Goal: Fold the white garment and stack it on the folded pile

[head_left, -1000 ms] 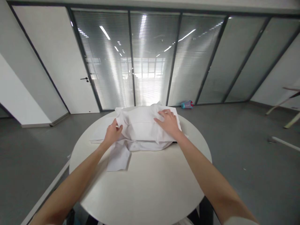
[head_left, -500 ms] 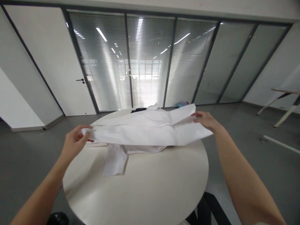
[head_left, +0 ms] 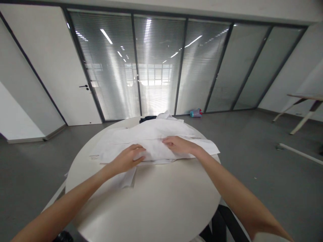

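Observation:
A white cloth garment (head_left: 153,148) lies spread across the far half of a round white table (head_left: 156,201). One narrow part of it hangs toward the near side, partly behind my left forearm. My left hand (head_left: 130,157) is over the cloth's near edge, left of the middle, its fingers apart and holding nothing. My right hand (head_left: 178,144) rests on the cloth right of the middle, fingers curled with the tips against the fabric; whether they pinch any of it is hard to tell.
A dark item (head_left: 148,119) lies at the table's far edge. Behind the table, a blue and red basket-like object (head_left: 196,113) stands on the floor. A black chair (head_left: 227,222) is at the near right, and another table (head_left: 306,97) stands far right.
Both hands have let go of the cloth's two ends and moved inward to its middle. The cloth, held out at both ends before, now lies lower on the table.

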Action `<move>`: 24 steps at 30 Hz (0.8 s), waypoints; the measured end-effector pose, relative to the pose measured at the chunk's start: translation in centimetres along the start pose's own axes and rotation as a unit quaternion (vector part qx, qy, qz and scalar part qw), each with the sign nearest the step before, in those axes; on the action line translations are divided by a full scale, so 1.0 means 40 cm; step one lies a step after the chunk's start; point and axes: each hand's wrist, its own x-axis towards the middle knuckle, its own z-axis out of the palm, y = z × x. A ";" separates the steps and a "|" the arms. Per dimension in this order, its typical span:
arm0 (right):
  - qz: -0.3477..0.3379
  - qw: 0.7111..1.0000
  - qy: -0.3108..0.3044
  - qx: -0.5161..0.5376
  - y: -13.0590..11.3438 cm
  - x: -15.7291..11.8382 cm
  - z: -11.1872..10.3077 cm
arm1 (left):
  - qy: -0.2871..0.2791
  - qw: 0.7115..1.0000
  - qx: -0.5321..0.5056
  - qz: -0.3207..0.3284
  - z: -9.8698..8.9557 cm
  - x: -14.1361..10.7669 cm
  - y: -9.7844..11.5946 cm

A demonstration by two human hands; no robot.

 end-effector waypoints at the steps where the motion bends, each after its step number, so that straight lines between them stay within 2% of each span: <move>1: -0.008 0.999 0.022 -0.025 -0.003 0.012 0.011 | -0.008 0.999 0.013 0.028 0.028 0.016 0.007; 3: -0.004 0.994 0.070 -0.080 0.003 0.036 0.010 | -0.010 0.998 0.033 0.059 0.070 0.049 0.006; 6: 0.017 0.981 0.106 -0.160 0.030 0.076 -0.023 | 0.030 0.997 0.068 0.030 0.094 0.100 -0.009; 10: 0.034 0.969 0.090 -0.229 0.065 0.132 -0.052 | 0.089 0.986 0.127 -0.052 0.090 0.165 -0.021; 13: 0.051 0.963 0.065 -0.255 0.075 0.159 -0.051 | 0.072 0.985 0.133 -0.085 0.074 0.199 -0.019; 16: 0.062 0.958 0.063 -0.272 0.068 0.173 -0.053 | 0.025 0.991 0.110 -0.069 0.031 0.206 0.011; 18: 0.083 0.952 0.083 -0.284 0.061 0.179 -0.061 | -0.023 0.996 0.078 -0.022 -0.013 0.186 0.057; 20: 0.102 0.942 0.115 -0.298 0.058 0.185 -0.072 | -0.104 0.993 0.029 0.046 -0.054 0.141 0.120; 22: 0.109 0.933 0.154 -0.305 0.056 0.193 -0.081 | -0.215 0.969 -0.013 0.121 -0.079 0.079 0.186; 24: 0.123 0.928 0.184 -0.299 0.052 0.200 -0.084 | -0.289 0.942 -0.010 0.168 -0.083 0.015 0.240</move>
